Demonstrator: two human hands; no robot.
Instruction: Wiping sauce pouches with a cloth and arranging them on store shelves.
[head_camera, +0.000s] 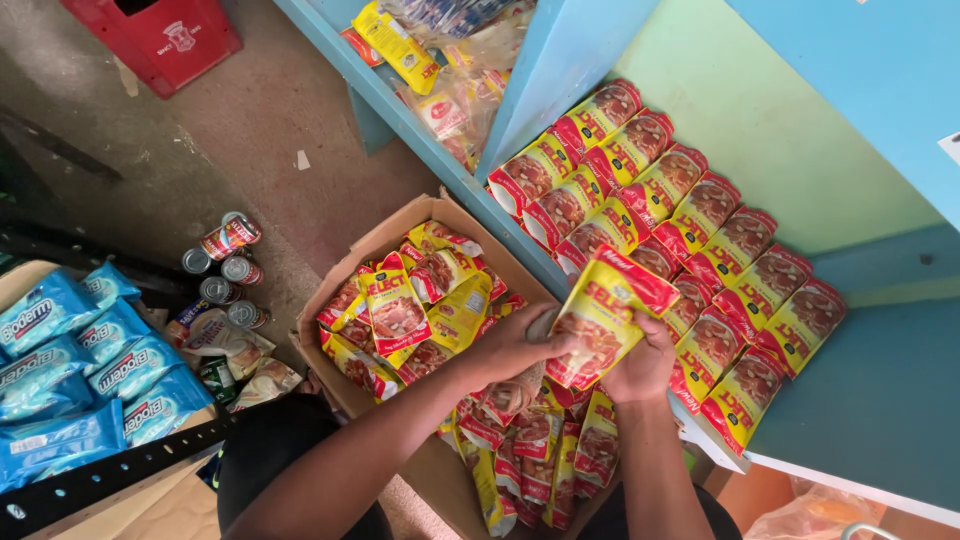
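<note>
Both hands, left hand (520, 345) and right hand (640, 365), pinch one yellow-red sachet (605, 315) (probably several stacked), long axis tilted toward the shelf rows (700, 230).

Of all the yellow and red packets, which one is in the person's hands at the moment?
The packet held up between the left hand and right hand, above the cardboard box; the others lie in the box or in rows on the blue shelf.

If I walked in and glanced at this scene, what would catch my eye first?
First, the rows of yellow-and-red packets overlapping on the blue shelf at right. Next, the left hand and right hand in the middle, both holding a bundle of the same packets at the shelf's edge. Below them sits an open cardboard box heaped with more, with blue bags stacked far left.
</note>
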